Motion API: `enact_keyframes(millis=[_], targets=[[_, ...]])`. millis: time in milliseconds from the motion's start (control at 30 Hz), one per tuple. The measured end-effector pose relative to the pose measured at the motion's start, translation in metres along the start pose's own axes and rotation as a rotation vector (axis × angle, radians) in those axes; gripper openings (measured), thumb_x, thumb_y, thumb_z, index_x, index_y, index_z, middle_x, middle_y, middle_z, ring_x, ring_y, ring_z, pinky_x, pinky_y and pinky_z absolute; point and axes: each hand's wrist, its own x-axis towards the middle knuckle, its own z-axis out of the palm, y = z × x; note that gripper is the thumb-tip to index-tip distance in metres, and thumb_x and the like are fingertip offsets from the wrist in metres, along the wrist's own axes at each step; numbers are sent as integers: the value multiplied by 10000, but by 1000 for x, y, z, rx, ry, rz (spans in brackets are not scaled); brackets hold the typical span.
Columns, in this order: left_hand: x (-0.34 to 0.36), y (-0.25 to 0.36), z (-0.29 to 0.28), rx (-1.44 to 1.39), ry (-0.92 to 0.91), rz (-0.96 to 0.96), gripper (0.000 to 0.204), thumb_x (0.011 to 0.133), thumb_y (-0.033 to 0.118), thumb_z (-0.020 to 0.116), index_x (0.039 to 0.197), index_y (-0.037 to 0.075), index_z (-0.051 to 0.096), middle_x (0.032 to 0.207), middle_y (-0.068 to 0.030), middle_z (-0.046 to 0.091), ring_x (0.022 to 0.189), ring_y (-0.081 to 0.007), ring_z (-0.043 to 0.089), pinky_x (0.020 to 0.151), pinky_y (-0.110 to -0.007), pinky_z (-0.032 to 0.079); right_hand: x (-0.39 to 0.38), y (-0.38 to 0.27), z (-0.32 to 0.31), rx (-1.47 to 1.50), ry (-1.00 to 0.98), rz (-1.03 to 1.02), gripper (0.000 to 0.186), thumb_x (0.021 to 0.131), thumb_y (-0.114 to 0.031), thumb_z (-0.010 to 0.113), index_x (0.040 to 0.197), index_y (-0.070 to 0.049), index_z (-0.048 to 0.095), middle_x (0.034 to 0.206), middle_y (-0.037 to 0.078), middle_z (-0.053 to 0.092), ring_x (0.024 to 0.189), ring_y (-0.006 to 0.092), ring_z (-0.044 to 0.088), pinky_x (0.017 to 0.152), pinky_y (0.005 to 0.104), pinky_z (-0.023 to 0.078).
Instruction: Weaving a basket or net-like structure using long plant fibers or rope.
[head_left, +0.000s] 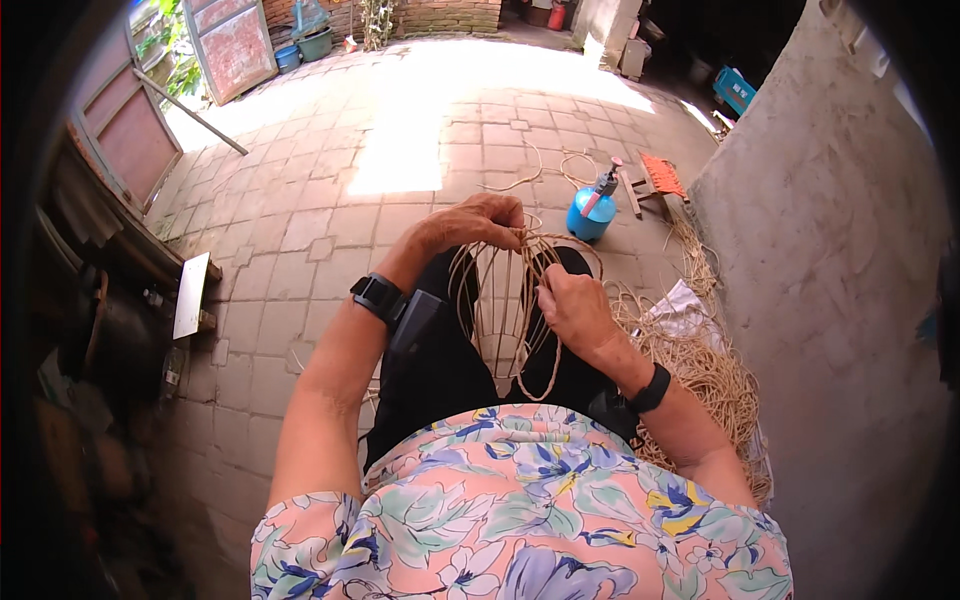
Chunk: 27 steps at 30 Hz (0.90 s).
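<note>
A frame of thin, straight rods (497, 310) stands between my knees, with loops of tan cord (548, 375) around its far end and right side. My left hand (488, 222) is closed at the far end of the frame, pinching cord where the strands meet the rods. Nearer and to the right, my right hand (578, 312) is closed on a strand of the same cord, which hangs in a loop below it. The fingertips of both hands are partly hidden. To the right of my leg lies a large tangled heap of tan cord (705, 390).
Beyond my knees stands a blue pump sprayer (591, 215), with a small stool with an orange woven seat (662, 176) beside it. A grey wall (830, 300) rises on the right. A white board (191, 296) stands at the left; loose cord strands lie on the paving.
</note>
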Motion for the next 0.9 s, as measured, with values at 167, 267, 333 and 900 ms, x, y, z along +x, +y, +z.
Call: enact_keyframes(millis=[167,267,333,900], targets=[[-1,-5,-1,85,22,1,218,800,186,740,871,41,594,820,-13,615,783,-106,542,726,-285,450,-28,9,-10,-21,95,-114,158,902,-139,587,829,-11,529,691,193,615,704,402,640,614,472,510],[-10,-9,-7,88,69,2,217,799,192,742,862,44,595,817,-14,615,787,-101,544,728,-278,457,-73,49,-25,97,-107,-186,124,893,-127,600,846,-31,538,673,187,582,683,403,615,583,462,474],[-10,-8,-9,93,78,13,212,799,191,740,859,47,596,812,-11,612,788,-97,543,725,-273,458,-134,112,-26,66,-188,-24,93,867,-103,627,865,-28,571,662,204,550,655,394,592,573,442,456],[-8,2,2,113,39,-50,170,836,161,683,904,51,573,853,13,595,829,-71,534,722,-229,424,-20,32,-4,238,49,81,133,916,-146,617,947,-19,641,721,120,612,671,281,639,621,367,490]])
